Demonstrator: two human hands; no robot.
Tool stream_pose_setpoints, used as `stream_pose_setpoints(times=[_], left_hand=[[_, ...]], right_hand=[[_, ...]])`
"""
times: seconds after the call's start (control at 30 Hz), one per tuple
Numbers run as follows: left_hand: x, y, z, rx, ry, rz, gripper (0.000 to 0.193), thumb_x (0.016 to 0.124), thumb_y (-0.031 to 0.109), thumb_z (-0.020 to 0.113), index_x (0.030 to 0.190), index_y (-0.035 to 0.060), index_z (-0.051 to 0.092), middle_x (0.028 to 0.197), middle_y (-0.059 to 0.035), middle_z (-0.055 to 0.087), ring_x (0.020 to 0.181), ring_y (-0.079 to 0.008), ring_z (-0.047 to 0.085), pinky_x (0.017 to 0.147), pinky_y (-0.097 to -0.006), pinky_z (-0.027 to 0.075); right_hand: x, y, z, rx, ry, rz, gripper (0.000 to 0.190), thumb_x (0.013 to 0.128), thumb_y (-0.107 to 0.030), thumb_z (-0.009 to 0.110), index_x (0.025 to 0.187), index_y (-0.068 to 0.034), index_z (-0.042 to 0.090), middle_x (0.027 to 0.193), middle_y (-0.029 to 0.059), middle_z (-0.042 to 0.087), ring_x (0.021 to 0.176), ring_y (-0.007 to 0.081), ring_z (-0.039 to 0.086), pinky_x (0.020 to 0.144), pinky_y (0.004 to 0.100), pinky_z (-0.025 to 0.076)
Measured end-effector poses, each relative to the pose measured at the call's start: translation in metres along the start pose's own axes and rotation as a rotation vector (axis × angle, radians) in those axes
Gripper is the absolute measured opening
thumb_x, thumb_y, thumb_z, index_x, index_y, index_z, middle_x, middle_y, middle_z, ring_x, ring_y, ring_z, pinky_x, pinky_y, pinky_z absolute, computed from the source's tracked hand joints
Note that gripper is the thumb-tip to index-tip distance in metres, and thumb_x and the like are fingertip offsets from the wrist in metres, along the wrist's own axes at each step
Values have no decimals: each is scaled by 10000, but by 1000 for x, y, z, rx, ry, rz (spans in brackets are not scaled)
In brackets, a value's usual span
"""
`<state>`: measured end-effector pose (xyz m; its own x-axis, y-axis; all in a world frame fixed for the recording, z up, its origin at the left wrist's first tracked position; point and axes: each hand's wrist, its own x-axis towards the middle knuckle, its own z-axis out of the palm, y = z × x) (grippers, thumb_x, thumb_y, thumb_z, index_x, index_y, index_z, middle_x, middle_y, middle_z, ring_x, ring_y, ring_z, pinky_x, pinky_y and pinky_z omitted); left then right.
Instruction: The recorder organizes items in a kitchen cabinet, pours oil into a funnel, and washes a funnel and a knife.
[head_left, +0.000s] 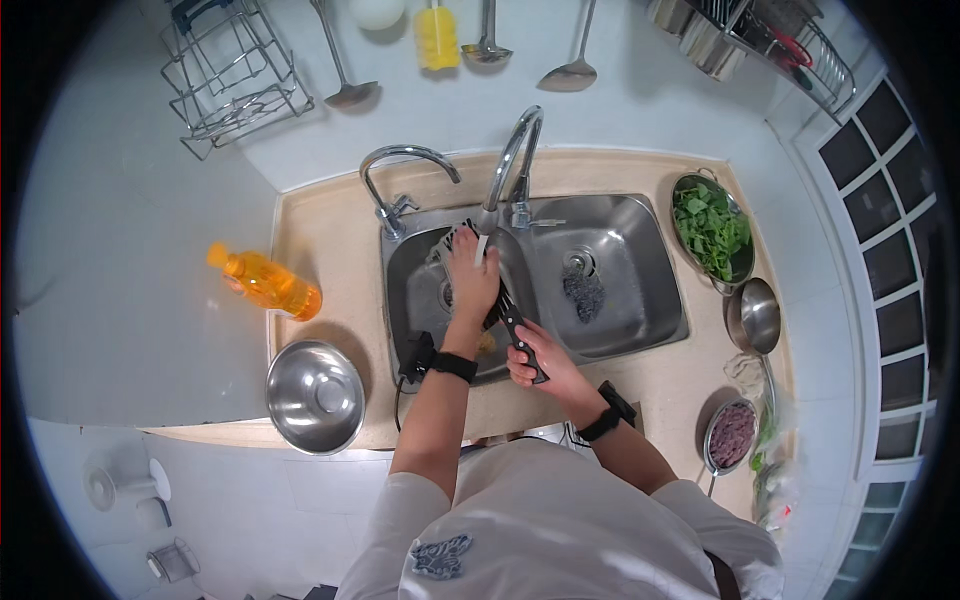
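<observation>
My right hand (541, 360) grips the black riveted handle (517, 330) of a kitchen utensil, slanted over the left sink basin (409, 274). My left hand (472, 281) lies flat across the utensil's head, fingers stretched, and covers most of it. Dark slats show past the fingertips, and something pale, perhaps foam or cloth, shows beside them. Whether that hand grips anything beneath cannot be seen. Water runs from the tall chrome faucet (514, 150) right at my left hand. Under my left wrist, a yellowish thing (486, 343) shows in the basin.
In the right basin (637, 292) a dark scouring pad (583, 294) lies by the drain. Leafy greens (711, 229), a ladle (754, 315) and a strainer of minced meat (732, 435) line the right counter. To the left are a steel bowl (315, 397) and an orange bottle (270, 283).
</observation>
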<state>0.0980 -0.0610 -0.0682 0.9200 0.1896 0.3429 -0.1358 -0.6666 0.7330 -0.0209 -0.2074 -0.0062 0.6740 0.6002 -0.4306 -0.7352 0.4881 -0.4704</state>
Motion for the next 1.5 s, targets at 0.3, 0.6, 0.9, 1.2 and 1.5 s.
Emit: stream_pose_setpoints(times=[0.3,0.6,0.9,1.2,1.5], left_hand=[[23,-26,1,181,-153,-209,647,940,384,336,1407,-27,158,1486,-180,145,1393,-312,46,1043,-626,28],[-6,-24,-26,-243,3,-471,493,925,378,431,1101,-63,562,1120,-241,577,1049,-367,554,910,-396,428],[-22,-23,-65,-1056,184,-787,83,897,99,539,915,21,561,834,-38,600,685,-115,587,516,-269,472],[-35,2,-86,-1158,668,-636,127,931,150,516,928,25,533,861,-45,592,704,-90,546,593,-247,452],[-46,0,-77,-1113,663,-641,99,932,163,519,908,69,540,782,-7,584,623,-66,509,557,-199,393]], right_hand=[[-16,-10,1,-25,12,2,166,951,-271,457,1073,-160,440,580,-19,399,382,89,371,360,268,292],[23,-10,-27,-414,116,-63,361,941,-279,479,1256,-106,439,662,18,503,479,136,491,454,314,414],[86,-36,-20,-1665,68,-933,378,903,-264,524,1223,-67,490,866,151,626,726,309,598,686,367,468],[144,-28,27,-1793,194,-725,413,905,-380,484,725,-40,633,596,211,563,615,402,572,578,473,459],[147,-35,-2,-1822,258,-568,519,899,-460,439,727,-14,640,642,207,591,669,382,603,648,462,474]])
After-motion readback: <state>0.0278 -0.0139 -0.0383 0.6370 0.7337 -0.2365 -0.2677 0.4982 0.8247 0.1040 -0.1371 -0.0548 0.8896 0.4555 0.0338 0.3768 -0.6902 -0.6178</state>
